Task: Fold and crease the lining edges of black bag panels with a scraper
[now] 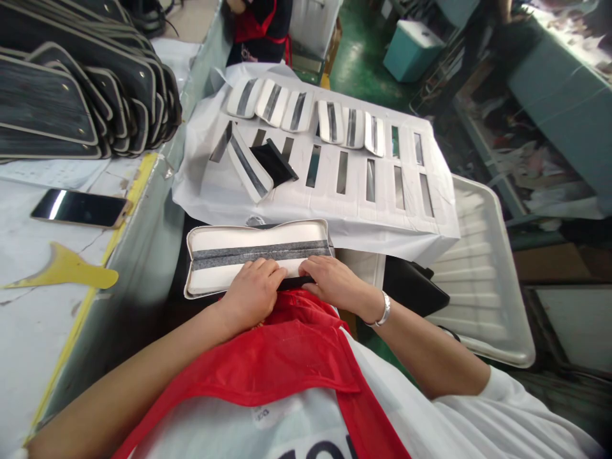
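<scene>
A long white panel with rounded corners (258, 237) and a dark grey strip along its middle lies close in front of my body. My left hand (253, 290) grips its near edge with curled fingers, the thumb side toward the centre. Just to the right, my right hand (329, 280) has its fingers bent over the same edge, near the panel's right end. The undersides of both hands and whatever supports the panel are hidden. Beyond it, a similar white piece with a black flap (251, 169) leans on a white slotted board (296, 201).
Several smaller white striped pieces (329, 121) lie on the slotted board. To the left, a worktable (29, 344) bears stacked dark panels (43, 105), a phone (79, 207) and a yellow tool (71, 268). A white plastic tub (497, 255) stands right, with a black piece (414, 287) at its near side.
</scene>
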`<state>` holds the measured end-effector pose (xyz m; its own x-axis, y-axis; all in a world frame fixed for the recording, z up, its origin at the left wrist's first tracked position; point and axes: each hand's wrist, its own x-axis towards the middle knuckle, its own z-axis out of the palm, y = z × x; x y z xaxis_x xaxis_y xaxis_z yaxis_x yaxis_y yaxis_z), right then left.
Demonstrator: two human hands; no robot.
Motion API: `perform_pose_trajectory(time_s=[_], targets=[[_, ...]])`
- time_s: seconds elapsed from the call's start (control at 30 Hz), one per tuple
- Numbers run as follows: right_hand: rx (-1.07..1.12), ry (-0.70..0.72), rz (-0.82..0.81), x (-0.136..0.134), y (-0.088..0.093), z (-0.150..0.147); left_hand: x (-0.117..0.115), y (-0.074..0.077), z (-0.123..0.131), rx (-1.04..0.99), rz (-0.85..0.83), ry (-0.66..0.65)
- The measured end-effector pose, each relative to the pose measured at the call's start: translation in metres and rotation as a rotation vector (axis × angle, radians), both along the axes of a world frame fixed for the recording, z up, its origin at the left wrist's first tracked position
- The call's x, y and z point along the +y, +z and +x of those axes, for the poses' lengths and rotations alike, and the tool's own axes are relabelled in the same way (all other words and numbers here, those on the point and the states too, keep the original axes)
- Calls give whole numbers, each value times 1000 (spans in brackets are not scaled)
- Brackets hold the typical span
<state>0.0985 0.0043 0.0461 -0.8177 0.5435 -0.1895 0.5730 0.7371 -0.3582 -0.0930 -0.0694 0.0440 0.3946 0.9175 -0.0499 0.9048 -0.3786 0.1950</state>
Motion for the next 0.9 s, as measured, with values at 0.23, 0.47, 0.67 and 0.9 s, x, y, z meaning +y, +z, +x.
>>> perform_pose_trajectory(time_s=[0.23,0.47,0.67,0.9], targets=[[36,-45,-18,-2,-5,3,13,-14,14,-88,-19,-61],[-11,-97,45,-12,1,2,9,-15,12,-52,0,-106],[-88,-168,77,-9,5,18,13,-14,12,-28,10,-140],[-111,-125,37,5,2,20,24,-15,17,-75,3,-107]])
